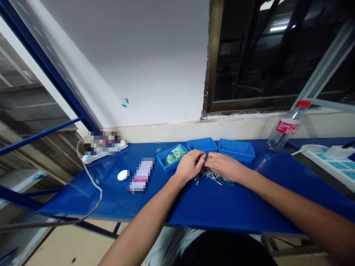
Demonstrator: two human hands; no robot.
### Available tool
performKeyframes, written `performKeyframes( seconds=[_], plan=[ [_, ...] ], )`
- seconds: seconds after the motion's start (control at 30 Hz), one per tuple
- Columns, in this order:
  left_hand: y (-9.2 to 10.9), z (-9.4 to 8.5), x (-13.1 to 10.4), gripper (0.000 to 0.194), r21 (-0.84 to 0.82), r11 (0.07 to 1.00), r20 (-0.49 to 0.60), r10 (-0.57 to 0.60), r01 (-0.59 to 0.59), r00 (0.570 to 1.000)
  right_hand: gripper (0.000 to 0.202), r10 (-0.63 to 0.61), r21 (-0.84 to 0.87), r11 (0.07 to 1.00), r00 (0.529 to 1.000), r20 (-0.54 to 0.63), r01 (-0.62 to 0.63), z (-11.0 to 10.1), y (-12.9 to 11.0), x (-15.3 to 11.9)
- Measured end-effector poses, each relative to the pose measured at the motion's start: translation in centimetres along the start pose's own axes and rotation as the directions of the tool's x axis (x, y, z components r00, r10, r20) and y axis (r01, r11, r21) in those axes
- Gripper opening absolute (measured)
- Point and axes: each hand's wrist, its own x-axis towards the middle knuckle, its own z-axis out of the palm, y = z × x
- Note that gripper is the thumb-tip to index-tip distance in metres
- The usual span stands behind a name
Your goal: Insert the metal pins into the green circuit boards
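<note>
My left hand (190, 164) and my right hand (223, 165) meet over a small pile of thin silvery metal pins (212, 176) on the blue table. The fingers of both hands are curled in and nearly touch. Whatever they pinch is too small to make out. A green circuit board (227, 181) shows partly from under my right hand. Just left of my left hand, a blue bin (167, 169) holds several green circuit boards (175, 154). Behind my hands stands a second blue bin (202, 143), partly hidden by them.
A third blue bin (237, 150) stands at the back right, near a tilted-looking plastic bottle (285, 127) with a red cap. Power strips lie at the left (105, 152) and right (330, 159). A white round object (122, 175) and a blurred-out flat item (142, 175) lie left. A cable (97, 188) crosses the left edge.
</note>
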Motion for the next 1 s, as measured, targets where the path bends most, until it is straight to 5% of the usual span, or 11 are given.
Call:
performKeyframes(
  seconds=[0.2,0.4,0.57,0.7,0.87,1.0],
  plan=[
    [0.0,0.0,0.1,0.029,-0.069,0.997,-0.029,-0.025,0.023,0.999,0.02,-0.099,-0.026,0.995,0.994,0.042,0.1,-0.2,1.0,1.1],
    [0.1,-0.3,0.0,0.032,-0.159,0.985,-0.142,-0.092,0.069,0.986,0.019,0.098,0.2,0.976,0.992,-0.079,-0.081,-1.2,1.6,0.4],
    [0.5,-0.2,-0.1,0.038,-0.181,0.98,-0.093,-0.1,0.082,0.991,0.045,0.346,0.418,0.887,0.879,-0.327,-0.193,-0.3,1.2,-1.0],
    [0.8,0.2,-0.2,0.041,-0.199,0.976,0.034,-0.081,0.086,0.996,0.023,0.417,0.423,0.875,0.808,-0.417,-0.234,0.4,0.6,-1.4],
    [0.9,0.7,-0.3,0.046,-0.349,0.928,0.054,-0.12,0.131,0.991,0.012,0.554,0.484,0.81,0.703,-0.446,-0.332,0.6,-0.1,-1.2],
    [0.9,1.1,-0.3,0.052,-0.513,0.835,0.059,-0.199,0.2,0.978,0.012,0.56,0.514,0.802,0.682,-0.47,-0.304,0.8,-0.5,-1.1]
  ],
)
